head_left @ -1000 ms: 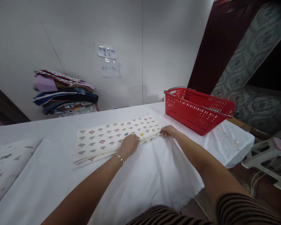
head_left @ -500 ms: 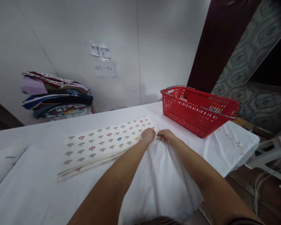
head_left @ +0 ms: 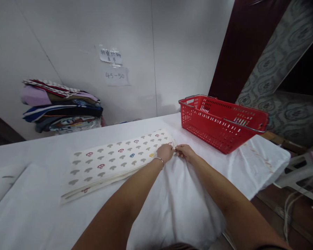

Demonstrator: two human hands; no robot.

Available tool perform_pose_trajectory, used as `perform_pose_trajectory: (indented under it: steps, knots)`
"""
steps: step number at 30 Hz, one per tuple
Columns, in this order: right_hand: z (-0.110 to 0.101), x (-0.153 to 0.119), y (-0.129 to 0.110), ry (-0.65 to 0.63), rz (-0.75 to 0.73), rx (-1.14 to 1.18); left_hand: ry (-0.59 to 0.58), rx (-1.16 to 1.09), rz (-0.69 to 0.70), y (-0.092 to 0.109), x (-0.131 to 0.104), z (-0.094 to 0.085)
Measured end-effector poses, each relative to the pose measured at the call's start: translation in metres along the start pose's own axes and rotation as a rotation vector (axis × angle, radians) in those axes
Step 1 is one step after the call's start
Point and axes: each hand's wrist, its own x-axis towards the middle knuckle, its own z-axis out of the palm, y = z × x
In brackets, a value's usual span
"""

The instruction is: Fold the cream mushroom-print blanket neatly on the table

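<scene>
A folded cream cloth (head_left: 114, 158) printed with grey, red, blue and yellow mushrooms lies lengthwise on a white-covered table (head_left: 36, 215). At its right front corner, my left hand (head_left: 165, 152), with a bracelet at the wrist, is closed on the layered edge. My right hand (head_left: 185, 152) pinches the same corner from the right, thumb and fingers together. The two hands nearly touch. Their fingertips partly hide the corner of the cloth.
A red plastic basket (head_left: 208, 126) with metal handles stands at the table's right rear. Stacked folded clothes (head_left: 62, 107) sit behind the table at left. Another printed cloth (head_left: 2, 184) lies at the left edge. A white plastic stool (head_left: 299, 173) stands beyond the right end.
Both hands stay at the cloth's right corner with almost no movement. The view has shifted very slightly, so the cloth's left end appears a little further left and lower.
</scene>
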Motion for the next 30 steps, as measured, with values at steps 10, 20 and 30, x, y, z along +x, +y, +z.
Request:
perform_pose_trajectory:
  steps: [10,20,30]
  knots:
    - [0.0,0.002,0.0,-0.009,-0.001,-0.013,0.034,-0.101,-0.094,-0.003,0.004,-0.002]
    - [-0.001,0.004,0.006,-0.052,-0.085,-0.044,0.09,-0.05,0.004,0.008,-0.001,0.009]
    - [0.0,-0.005,0.004,-0.03,-0.088,-0.058,0.035,-0.131,-0.106,0.002,0.006,0.005]
